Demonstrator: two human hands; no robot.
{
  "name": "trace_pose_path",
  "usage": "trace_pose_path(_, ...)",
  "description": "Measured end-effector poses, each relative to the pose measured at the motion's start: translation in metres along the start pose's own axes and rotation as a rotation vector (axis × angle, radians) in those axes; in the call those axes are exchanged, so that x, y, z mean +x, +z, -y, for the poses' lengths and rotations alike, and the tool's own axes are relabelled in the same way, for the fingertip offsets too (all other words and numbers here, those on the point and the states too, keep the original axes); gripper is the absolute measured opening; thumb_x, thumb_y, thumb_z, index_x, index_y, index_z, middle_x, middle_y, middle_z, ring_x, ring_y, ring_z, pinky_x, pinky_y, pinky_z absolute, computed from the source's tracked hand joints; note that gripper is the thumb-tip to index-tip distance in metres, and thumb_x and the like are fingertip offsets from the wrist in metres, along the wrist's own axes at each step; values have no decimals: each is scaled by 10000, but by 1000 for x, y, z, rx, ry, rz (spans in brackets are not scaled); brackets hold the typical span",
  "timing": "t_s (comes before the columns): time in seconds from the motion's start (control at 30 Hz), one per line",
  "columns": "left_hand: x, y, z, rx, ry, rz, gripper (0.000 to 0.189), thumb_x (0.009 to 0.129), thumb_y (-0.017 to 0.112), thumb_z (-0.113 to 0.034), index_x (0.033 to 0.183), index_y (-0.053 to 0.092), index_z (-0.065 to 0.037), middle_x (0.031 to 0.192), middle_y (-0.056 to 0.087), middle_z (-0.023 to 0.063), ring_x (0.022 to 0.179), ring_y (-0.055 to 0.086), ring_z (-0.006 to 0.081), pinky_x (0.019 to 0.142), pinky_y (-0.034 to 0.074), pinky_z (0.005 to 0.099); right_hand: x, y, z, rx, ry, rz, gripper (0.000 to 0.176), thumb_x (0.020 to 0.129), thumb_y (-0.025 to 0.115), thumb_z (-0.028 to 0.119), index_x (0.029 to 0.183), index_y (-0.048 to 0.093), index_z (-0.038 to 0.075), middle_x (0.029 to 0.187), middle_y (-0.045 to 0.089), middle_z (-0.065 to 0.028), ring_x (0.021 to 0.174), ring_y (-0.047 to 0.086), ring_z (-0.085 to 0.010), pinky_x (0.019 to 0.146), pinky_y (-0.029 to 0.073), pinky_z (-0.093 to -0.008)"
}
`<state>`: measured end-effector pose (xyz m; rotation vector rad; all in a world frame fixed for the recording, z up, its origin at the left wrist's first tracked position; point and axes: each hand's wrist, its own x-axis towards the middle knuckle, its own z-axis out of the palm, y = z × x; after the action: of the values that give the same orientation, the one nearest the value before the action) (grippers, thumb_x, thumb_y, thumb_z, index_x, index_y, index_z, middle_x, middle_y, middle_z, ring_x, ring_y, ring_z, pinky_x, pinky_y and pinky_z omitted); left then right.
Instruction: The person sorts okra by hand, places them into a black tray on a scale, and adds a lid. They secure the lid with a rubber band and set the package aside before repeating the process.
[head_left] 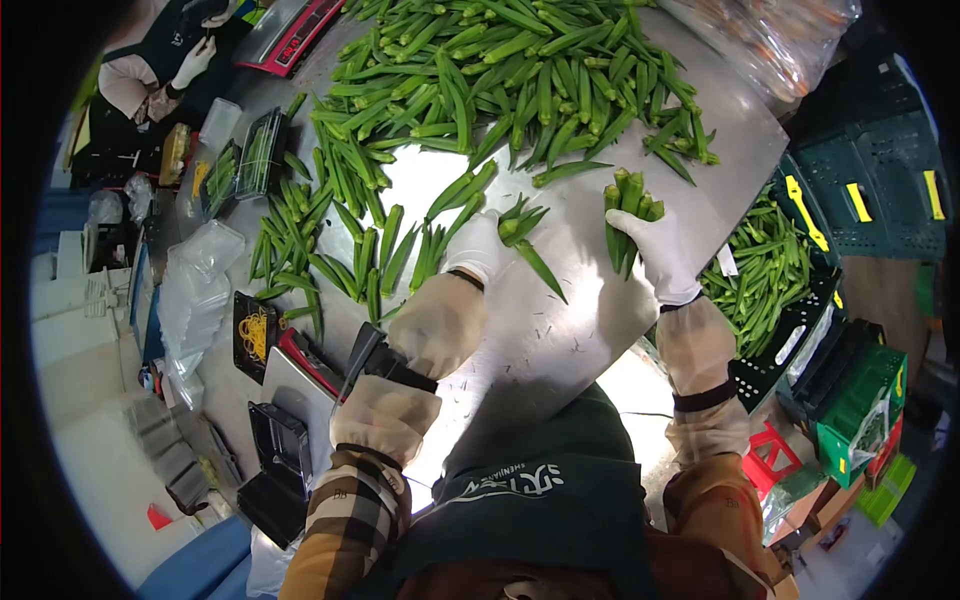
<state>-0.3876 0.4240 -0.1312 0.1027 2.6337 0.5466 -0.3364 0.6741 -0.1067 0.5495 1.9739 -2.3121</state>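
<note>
My right hand [655, 245], in a white glove, is wrapped round a bunch of okra [627, 205] held upright, stem ends up, with the thumb across its front. My left hand [478, 247], gloved too, grips a few okra pods [520, 222], one of which points down to the right; its fingers are partly hidden under them. Both hands are over the metal table [530, 340]. Loose okra pods [385, 245] lie just left of my left hand. Beyond both hands spreads a large okra heap [500, 75].
A crate of okra [765, 270] stands at the right. To the left are a black tray of yellow rubber bands [255, 335], a scale [310, 375], an open black box [275, 465], clear lids [200, 290] and packed okra trays [260, 150]. A co-worker's gloved hand [195, 62] shows top left.
</note>
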Motion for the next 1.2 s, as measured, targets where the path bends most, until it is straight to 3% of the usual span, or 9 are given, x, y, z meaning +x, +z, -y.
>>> trace_pose_path(0.1, 1, -45, -2, -156, -122, -82, 525, 651, 731, -206, 1152, 641, -77, 1004, 701, 157, 954, 674, 292, 871, 507, 337, 40, 3, -27, -355, -329, 24, 345, 780, 699, 42, 1117, 633, 16, 1014, 676, -62, 882, 656, -203, 782, 510, -302)
trace_pose_path(0.2, 31, -71, 23, -140, -127, -200, 449, 677, 721, -186, 1101, 646, -60, 977, 707, 162, 919, 682, 292, 831, 522, 350, 60, 27, -17, -765, -466, 22, 362, 729, 706, 57, 1084, 633, 67, 1025, 668, -85, 948, 637, -261, 811, 511, -351)
trace_pose_path(0.33, 52, -64, 41, 223, -133, -110, 472, 726, 744, -259, 1153, 600, -123, 997, 701, 139, 966, 669, 316, 824, 526, 429, 89, 48, -42, -1298, -392, 5, 335, 684, 732, 97, 994, 604, 114, 1054, 622, -93, 1071, 559, -295, 857, 504, -392)
trace_pose_path(0.6, 41, -84, 43, 83, -118, -305, 477, 713, 738, -227, 1146, 570, -121, 976, 688, 186, 927, 662, 363, 805, 523, 449, 19, 60, 2, -975, -139, 130, 436, 670, 712, 261, 1063, 670, 77, 904, 685, -207, 852, 662, -348, 762, 526, -435)
trace_pose_path(0.63, 41, -88, 32, 78, -99, -309, 450, 722, 726, -215, 1136, 572, -128, 973, 687, 186, 920, 660, 366, 799, 522, 451, 6, 73, 5, -1023, 50, 176, 423, 673, 717, 251, 1061, 674, 90, 918, 681, -205, 872, 655, -346, 768, 526, -424)
trace_pose_path(0.8, 74, -32, 12, 232, 34, -249, 549, 721, 756, -240, 1209, 526, -137, 987, 682, 161, 938, 660, 339, 795, 524, 442, -32, 109, -69, -1430, -596, -32, 312, 732, 678, 191, 995, 560, 73, 767, 593, -86, 669, 616, -261, 623, 503, -390)
trace_pose_path(0.9, 75, -38, -4, 259, -45, -123, 627, 706, 778, -248, 1247, 493, -108, 1013, 684, 155, 960, 665, 332, 821, 529, 433, -39, 117, -94, -1624, -388, 14, 477, 672, 742, 204, 1095, 551, 95, 886, 595, -102, 747, 620, -288, 683, 527, -374)
trace_pose_path(1.0, 80, -51, 5, 155, -132, -7, 665, 681, 782, -235, 1258, 481, -94, 1072, 675, 183, 1010, 654, 345, 864, 519, 432, -36, 104, -59, -1194, -22, 137, 468, 714, 731, 149, 1148, 582, 53, 940, 652, -143, 789, 656, -298, 728, 539, -367)
trace_pose_path(1.2, 55, -72, 49, -229, -2, -243, 645, 649, 838, -193, 1203, 556, -23, 1036, 690, 154, 955, 667, 293, 861, 528, 363, -43, 48, -40, 67, 388, 181, 371, 817, 688, 55, 1162, 578, -25, 1016, 638, -71, 884, 634, -178, 789, 513, -297)
